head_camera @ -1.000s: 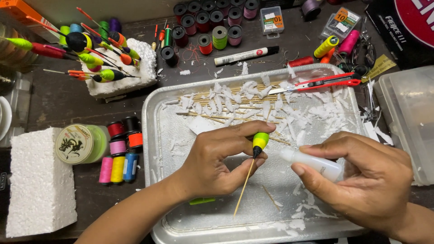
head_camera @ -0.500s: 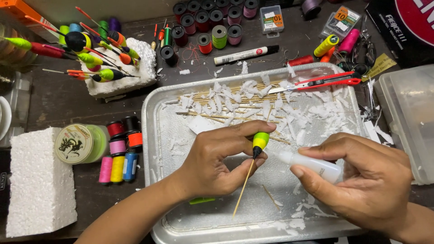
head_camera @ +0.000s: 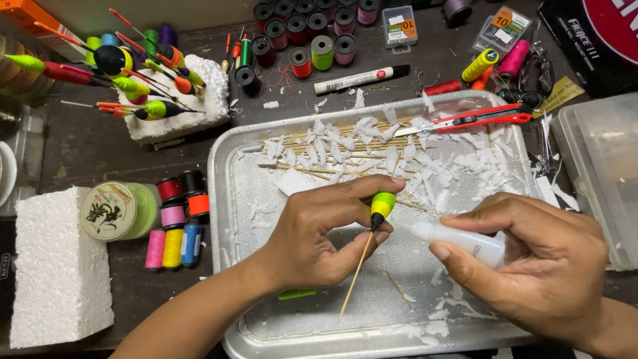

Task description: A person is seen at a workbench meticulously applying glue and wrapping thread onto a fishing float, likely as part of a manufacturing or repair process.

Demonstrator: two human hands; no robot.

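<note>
My left hand (head_camera: pixel 325 229) pinches a small fishing float (head_camera: pixel 382 206), yellow-green with a black lower end, mounted on a thin wooden stick (head_camera: pixel 355 276) that slants down over the metal tray (head_camera: pixel 229 219). My right hand (head_camera: pixel 531 266) grips a small white squeeze bottle (head_camera: pixel 465 240). Its pointed nozzle meets the black base of the float. Both hands hover above the tray, which is littered with white foam shavings (head_camera: pixel 458 159) and several thin wooden sticks (head_camera: pixel 319 156).
A red utility knife (head_camera: pixel 465 119) lies on the tray's far edge. Left of the tray are thread spools (head_camera: pixel 176 219), a round line spool (head_camera: pixel 109 211) and a white foam block (head_camera: pixel 56 266). Finished floats stand in another foam block (head_camera: pixel 193 100). A clear box (head_camera: pixel 601 173) sits right.
</note>
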